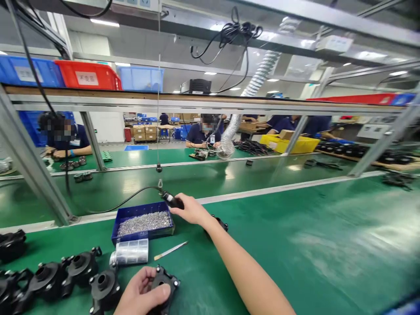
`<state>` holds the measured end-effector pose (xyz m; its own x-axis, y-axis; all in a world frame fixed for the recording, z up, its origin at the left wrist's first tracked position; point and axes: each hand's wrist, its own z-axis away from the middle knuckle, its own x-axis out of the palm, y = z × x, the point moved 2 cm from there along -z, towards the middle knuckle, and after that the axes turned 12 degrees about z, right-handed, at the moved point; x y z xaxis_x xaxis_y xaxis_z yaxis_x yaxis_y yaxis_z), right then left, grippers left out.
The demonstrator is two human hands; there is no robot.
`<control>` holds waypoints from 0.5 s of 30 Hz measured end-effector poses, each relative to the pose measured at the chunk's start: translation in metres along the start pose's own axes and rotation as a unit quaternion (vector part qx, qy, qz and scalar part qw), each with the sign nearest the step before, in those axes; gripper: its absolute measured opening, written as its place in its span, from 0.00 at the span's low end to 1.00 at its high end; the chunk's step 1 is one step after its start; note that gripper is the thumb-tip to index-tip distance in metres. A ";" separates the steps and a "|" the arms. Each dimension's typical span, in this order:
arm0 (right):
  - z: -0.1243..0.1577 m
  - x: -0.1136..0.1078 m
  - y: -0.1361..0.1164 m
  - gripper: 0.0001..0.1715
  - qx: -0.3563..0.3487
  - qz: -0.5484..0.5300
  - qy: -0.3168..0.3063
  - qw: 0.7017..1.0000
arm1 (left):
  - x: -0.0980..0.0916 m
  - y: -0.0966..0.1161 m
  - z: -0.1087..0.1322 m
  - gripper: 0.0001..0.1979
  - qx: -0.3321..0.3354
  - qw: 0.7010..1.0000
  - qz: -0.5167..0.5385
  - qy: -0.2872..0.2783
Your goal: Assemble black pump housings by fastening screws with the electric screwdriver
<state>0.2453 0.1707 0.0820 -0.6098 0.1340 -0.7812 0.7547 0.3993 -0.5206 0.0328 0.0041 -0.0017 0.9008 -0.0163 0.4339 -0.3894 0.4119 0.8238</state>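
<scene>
My left hand (pixel 140 294) is closed around a black plastic pump housing (pixel 168 281) at the front edge of the view, its thumb across the top and silvery screws at the corners. Stretched forward, my right hand (pixel 190 210) grips a black corded electric screwdriver (pixel 172 200), which hangs by a hook on a cord above. Just below it stands a blue bin (pixel 143 236) of small metal screws (pixel 146 223). A clear plastic bottle (pixel 131 252) lies in front of the bin, beside a thin pale stick (pixel 171 250). Behind my right forearm, another black part (pixel 223 224) is partly hidden.
Several black housings (pixel 82 265) stand at left on the green bench (pixel 295 253). Metal uprights (pixel 36 162) carry a shelf with a red bin (pixel 88 75) and blue bins. A silver duct (pixel 231 131) hangs down beyond. Co-workers (pixel 201 133) sit across the line, near a yellow crate (pixel 277 144).
</scene>
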 end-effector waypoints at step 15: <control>0.062 0.007 -0.133 0.19 -0.103 -0.517 0.031 0.849 | 0.007 -0.015 0.000 0.34 0.001 1.000 -0.002 -0.024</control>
<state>0.1558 0.0628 0.1242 -0.9368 -0.3404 0.0807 -0.2474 0.4813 -0.8409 0.0444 -0.0017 -0.0110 0.8922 -0.0606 0.4476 -0.3866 0.4103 0.8260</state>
